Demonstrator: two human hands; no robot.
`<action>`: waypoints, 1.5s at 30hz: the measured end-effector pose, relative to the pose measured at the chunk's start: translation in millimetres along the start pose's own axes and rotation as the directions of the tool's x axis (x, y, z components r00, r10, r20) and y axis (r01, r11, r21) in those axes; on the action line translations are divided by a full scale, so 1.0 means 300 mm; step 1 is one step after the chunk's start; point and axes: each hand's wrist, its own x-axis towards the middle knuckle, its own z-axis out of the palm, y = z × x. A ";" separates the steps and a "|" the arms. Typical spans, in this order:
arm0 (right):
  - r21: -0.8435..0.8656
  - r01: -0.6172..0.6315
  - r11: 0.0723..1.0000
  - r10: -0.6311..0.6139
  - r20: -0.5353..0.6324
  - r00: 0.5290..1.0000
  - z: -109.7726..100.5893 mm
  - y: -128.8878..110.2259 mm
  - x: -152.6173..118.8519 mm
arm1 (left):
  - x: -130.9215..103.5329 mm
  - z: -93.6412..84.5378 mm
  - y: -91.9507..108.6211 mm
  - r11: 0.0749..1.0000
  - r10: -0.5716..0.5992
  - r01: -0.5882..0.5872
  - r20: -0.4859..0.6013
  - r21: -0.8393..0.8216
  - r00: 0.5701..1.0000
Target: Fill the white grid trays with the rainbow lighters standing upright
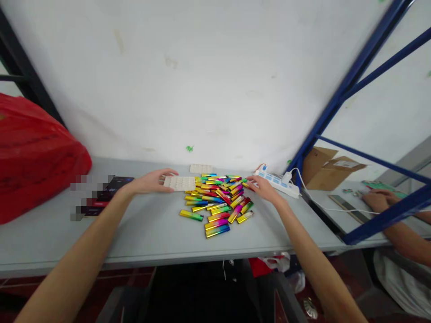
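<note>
Left hand (pixel 153 181) grips tray (pixel 180 183) — right touches lighters (pixel 218 197).

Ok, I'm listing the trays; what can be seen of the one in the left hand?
The tray is a pale, flat rectangle with rows of small cells, plastic by its look. The left hand grips its left end. Its right end is at the lighters; whether it touches them or the table is unclear.
</note>
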 end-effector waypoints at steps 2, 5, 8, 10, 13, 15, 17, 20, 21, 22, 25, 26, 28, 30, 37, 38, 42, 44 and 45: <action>-0.009 0.022 1.000 -0.022 0.028 0.999 0.027 0.020 -0.054 | 0.001 -0.001 -0.007 1.000 -0.004 0.005 0.007 -0.026 1.000; -0.023 0.073 0.997 -0.073 0.021 0.997 0.051 0.018 -0.076 | -0.002 -0.001 -0.013 0.999 -0.021 0.020 -0.023 -0.046 1.000; -0.053 0.129 0.990 -0.128 0.032 0.991 0.051 -0.002 -0.052 | -0.006 -0.002 -0.014 0.999 -0.027 0.025 -0.063 -0.028 0.998; -0.087 0.167 0.982 -0.161 0.072 0.984 0.052 -0.016 -0.034 | -0.008 -0.003 -0.012 0.999 -0.032 0.031 -0.057 -0.024 0.998; -0.162 0.166 0.973 -0.151 0.100 0.983 0.062 -0.034 -0.028 | -0.012 -0.006 -0.003 0.999 -0.032 0.031 -0.031 -0.038 0.999; -0.209 0.142 0.967 -0.124 0.100 0.987 0.068 -0.043 -0.031 | -0.014 -0.008 0.008 0.999 -0.022 0.021 -0.035 -0.035 0.999; -0.234 0.130 0.963 -0.107 0.110 0.988 0.069 -0.050 -0.034 | -0.017 -0.009 0.023 1.000 -0.003 0.001 -0.062 -0.028 0.998; -0.243 0.127 0.962 -0.098 0.129 0.987 0.058 -0.059 -0.032 | -0.021 -0.008 0.044 0.999 0.044 -0.047 -0.110 -0.021 0.993; -0.242 0.132 0.961 -0.102 0.135 0.986 0.054 -0.062 -0.033 | -0.022 -0.006 0.050 0.998 0.060 -0.063 -0.128 -0.021 0.990; -0.241 0.140 0.960 -0.109 0.138 0.985 0.049 -0.065 -0.035 | -0.022 -0.004 0.055 0.997 0.071 -0.075 -0.143 -0.023 0.987; -0.238 0.159 0.958 -0.129 0.136 0.982 0.040 -0.071 -0.052 | -0.022 0.004 0.063 0.996 0.080 -0.087 -0.164 -0.035 0.983; -0.230 0.157 0.960 -0.129 0.133 0.983 0.039 -0.071 -0.060 | -0.022 0.006 0.063 0.995 0.079 -0.087 -0.164 -0.039 0.983; -0.194 0.142 0.971 -0.120 0.121 0.985 0.040 -0.070 -0.079 | -0.020 0.009 0.060 0.995 0.081 -0.088 -0.164 -0.040 0.983; -0.131 0.120 0.984 -0.107 0.098 0.989 0.043 -0.067 -0.096 | -0.020 0.013 0.056 0.995 0.084 -0.092 -0.174 -0.041 0.981; 0.061 0.031 0.998 -0.031 0.001 1.000 0.060 -0.085 -0.117 | -0.032 0.044 0.063 0.990 0.087 -0.110 -0.221 -0.093 0.971; 0.079 0.007 0.997 -0.005 -0.021 1.000 0.066 -0.093 -0.116 | -0.034 0.049 0.065 0.988 0.083 -0.110 -0.229 -0.108 0.970; 0.227 -0.087 0.970 0.113 -0.106 0.988 0.101 -0.127 -0.109 | -0.036 0.060 0.064 0.976 0.067 -0.120 -0.271 -0.184 0.960; 0.328 -0.109 0.938 0.161 -0.137 0.977 0.115 -0.143 -0.099 | -0.040 0.063 0.059 0.965 0.068 -0.139 -0.300 -0.221 0.951; 0.370 -0.117 0.921 0.183 -0.150 0.972 0.118 -0.149 -0.092 | -0.042 0.066 0.058 0.959 0.070 -0.151 -0.317 -0.238 0.946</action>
